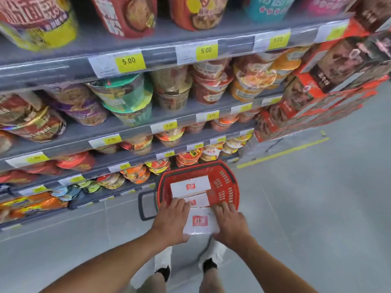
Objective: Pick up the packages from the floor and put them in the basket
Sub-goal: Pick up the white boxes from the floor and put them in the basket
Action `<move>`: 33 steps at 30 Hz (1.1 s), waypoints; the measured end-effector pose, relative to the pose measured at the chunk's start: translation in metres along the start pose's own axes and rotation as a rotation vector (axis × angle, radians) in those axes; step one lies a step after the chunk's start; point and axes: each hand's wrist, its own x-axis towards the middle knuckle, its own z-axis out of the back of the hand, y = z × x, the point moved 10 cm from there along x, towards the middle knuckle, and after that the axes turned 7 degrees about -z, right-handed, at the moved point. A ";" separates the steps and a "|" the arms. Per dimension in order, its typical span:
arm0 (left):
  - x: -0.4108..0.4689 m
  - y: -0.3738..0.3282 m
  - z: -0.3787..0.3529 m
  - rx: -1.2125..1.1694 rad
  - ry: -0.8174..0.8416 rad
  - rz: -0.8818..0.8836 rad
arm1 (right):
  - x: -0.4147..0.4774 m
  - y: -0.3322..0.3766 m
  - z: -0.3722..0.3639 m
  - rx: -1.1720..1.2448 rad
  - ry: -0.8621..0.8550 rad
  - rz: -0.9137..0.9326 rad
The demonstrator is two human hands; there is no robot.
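Note:
A white package with a red logo [201, 222] hangs just above the near rim of the red basket [227, 187], which stands on the floor by the shelves. My left hand [171, 220] grips its left side and my right hand [229, 224] grips its right side, fingers over the top edge. Two more white packages [190, 186] [200, 200] lie flat inside the basket.
Grey shelves [135, 132] packed with noodle cups and price labels fill the left and top. A stack of red boxes [317, 98] stands at the right. The basket's dark handle [146, 205] lies folded down to its left. Grey tiled floor [317, 208] with a yellow line spreads right.

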 end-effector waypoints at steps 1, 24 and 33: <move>0.004 0.002 -0.006 -0.019 0.006 0.028 | 0.009 0.000 -0.001 -0.011 0.008 0.025; 0.177 0.098 -0.247 -0.097 0.024 0.311 | 0.260 -0.011 -0.207 -0.110 0.022 0.236; 0.208 0.105 -0.307 -0.113 0.075 0.288 | 0.298 -0.019 -0.254 0.004 -0.041 0.162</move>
